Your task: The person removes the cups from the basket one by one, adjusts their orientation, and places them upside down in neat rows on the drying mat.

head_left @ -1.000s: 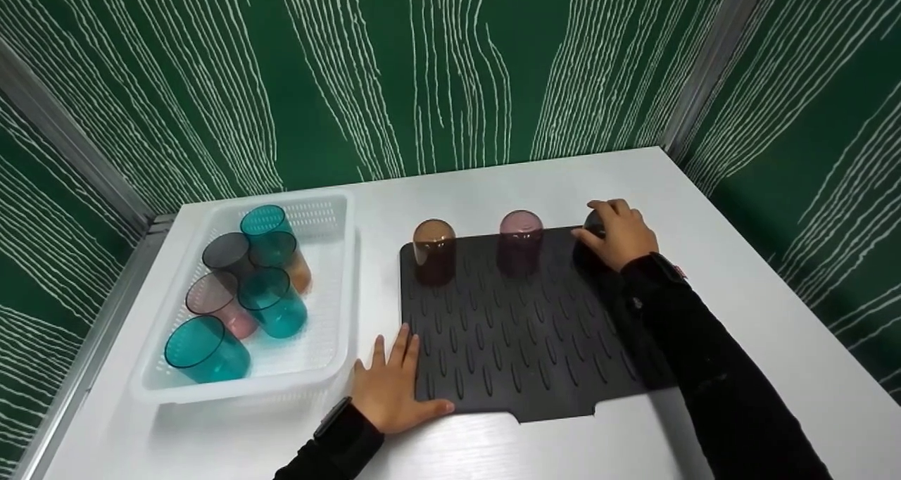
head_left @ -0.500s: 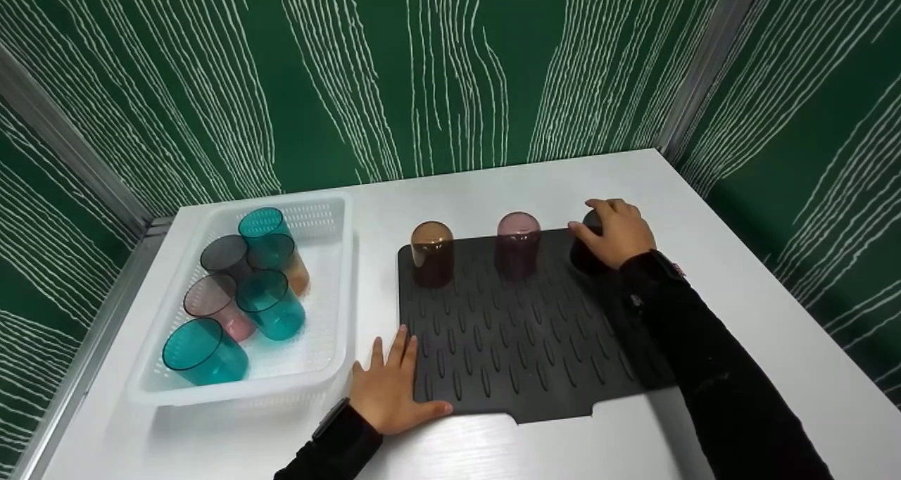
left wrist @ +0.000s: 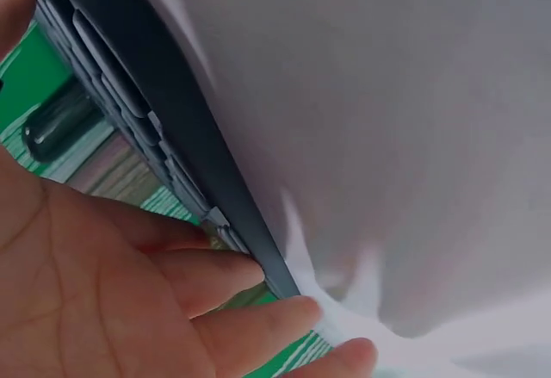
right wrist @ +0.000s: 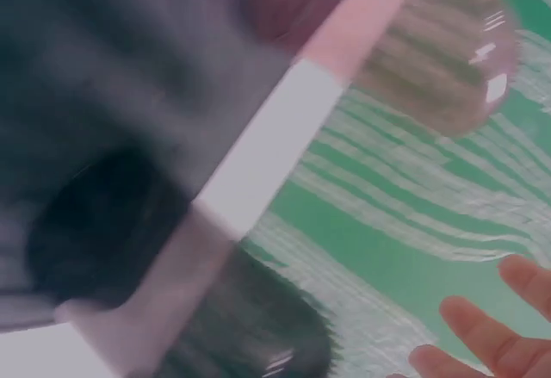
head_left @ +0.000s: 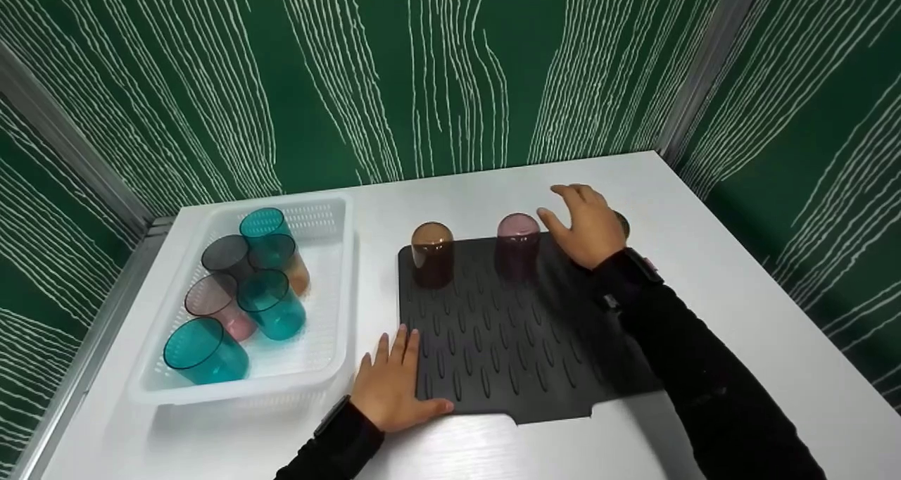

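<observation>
My left hand rests spread at the near left corner of a dark ribbed drying mat; its fingers touch the mat's edge. In the left wrist view the palm lies beside that edge. Apart from any cup, my right hand hovers with loose fingers between an upside-down pink cup and a dark grey cup. Most of the grey cup is hidden behind the hand; the right wrist view shows it upside down. An amber cup stands inverted at the mat's far left.
Left of the mat, a white plastic basket holds several teal, grey, pink and amber cups, such as the teal cup in front. All stands on a white table. Green walls with white lines rise behind and at the sides.
My right hand has let go of the dark grey cup, which stands on the mat's far right, and has moved left toward the pink cup. The left hand has stayed nearly still.
</observation>
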`<state>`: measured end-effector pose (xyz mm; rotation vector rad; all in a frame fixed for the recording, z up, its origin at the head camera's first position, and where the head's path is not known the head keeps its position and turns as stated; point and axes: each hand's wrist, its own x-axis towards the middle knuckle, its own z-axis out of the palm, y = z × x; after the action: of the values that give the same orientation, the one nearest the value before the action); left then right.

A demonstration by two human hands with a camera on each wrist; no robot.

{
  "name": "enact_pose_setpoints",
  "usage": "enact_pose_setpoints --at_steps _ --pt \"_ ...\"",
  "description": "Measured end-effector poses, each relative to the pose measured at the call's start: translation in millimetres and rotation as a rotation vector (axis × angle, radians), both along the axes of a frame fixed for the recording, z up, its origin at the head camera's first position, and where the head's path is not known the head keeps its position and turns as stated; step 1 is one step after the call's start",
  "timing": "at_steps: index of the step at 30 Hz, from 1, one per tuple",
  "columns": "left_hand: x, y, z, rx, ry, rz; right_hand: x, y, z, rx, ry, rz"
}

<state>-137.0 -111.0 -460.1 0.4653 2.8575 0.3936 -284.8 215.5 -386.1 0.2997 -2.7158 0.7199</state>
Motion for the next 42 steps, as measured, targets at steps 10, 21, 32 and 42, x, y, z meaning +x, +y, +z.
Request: enact_pose_setpoints --at_steps 10,21,32,42 --pt "0.7 3.1 20.0 0.049 0.122 -0.032 16.0 -53.1 12.4 -0.110 0.103 0.137" --pt "8.3 -7.3 68.2 0.044 0.340 -0.030 38.9 -117.1 -0.4 -0.100 0.122 0.263" --pt "-5.5 -47.6 100.6 -0.007 0.445 0.164 53.5 -175.1 -6.5 -0.106 0.079 0.372" --pt "-22.7 -93.8 114.3 0.000 0.457 0.279 67.5 -224.1 -17.4 -0.086 -0.178 0.428"
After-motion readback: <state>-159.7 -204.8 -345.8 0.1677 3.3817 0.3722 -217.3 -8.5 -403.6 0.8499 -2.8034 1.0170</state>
